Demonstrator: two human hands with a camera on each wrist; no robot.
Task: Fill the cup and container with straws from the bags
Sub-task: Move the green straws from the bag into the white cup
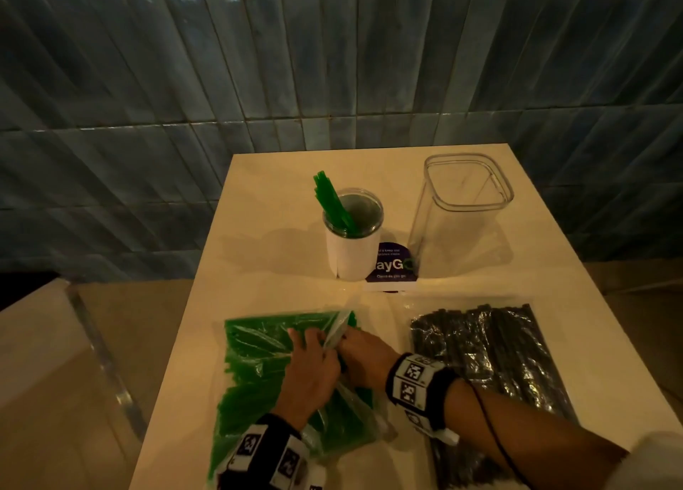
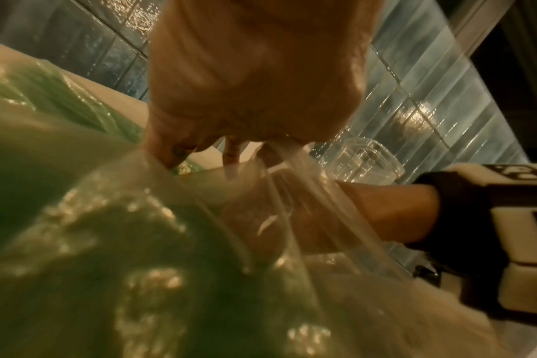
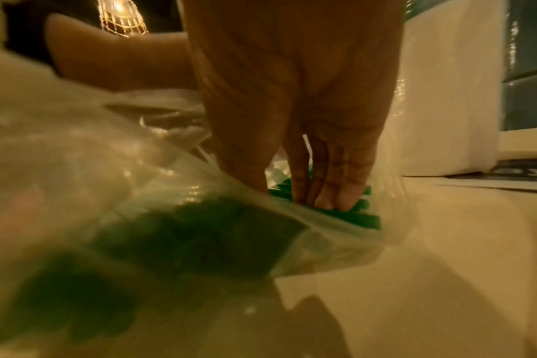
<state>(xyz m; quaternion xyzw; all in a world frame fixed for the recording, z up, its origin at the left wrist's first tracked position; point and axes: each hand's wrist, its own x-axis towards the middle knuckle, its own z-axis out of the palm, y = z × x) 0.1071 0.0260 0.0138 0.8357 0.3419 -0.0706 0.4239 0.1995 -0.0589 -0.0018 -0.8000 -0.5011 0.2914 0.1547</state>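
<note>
A clear bag of green straws [image 1: 255, 371] lies at the table's front left. My left hand [image 1: 314, 341] pinches the bag's open plastic edge and holds it up; in the left wrist view this hand [image 2: 200, 155] grips the film [image 2: 291, 193]. My right hand [image 1: 345, 343] reaches into the bag's mouth. In the right wrist view its fingers [image 3: 331, 191] are straight, with their tips on the green straws [image 3: 362, 218]. Farther back stand a white cup [image 1: 353, 253] holding a few green straws [image 1: 330, 201] and an empty clear container [image 1: 465, 208].
A sealed bag of black straws [image 1: 491, 356] lies at the front right, partly under my right forearm. A purple and white card [image 1: 391, 267] sits between cup and container. The white table [image 1: 281, 286] backs onto a blue tiled wall. A glass panel edge [image 1: 99, 356] stands to the left.
</note>
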